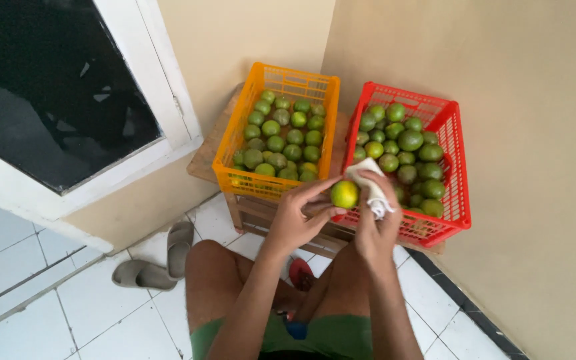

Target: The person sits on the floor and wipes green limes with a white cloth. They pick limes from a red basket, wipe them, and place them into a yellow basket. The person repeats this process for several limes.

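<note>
My left hand [299, 217] holds a yellow-green lime [345, 194] between fingers and thumb, just in front of the two baskets. My right hand [376, 223] grips a white cloth [371, 190] that rests against the lime's right side. Behind the hands, an orange plastic basket [235, 143] on the left and a red plastic basket [458, 167] on the right are both filled with several green limes. My bare knees and green shorts show at the bottom of the view.
The baskets sit on a low wooden table [211, 153] in a corner of beige walls. A pair of grey slippers [161, 260] lies on the white tiled floor at left. A dark window with a white frame [168, 87] is at upper left.
</note>
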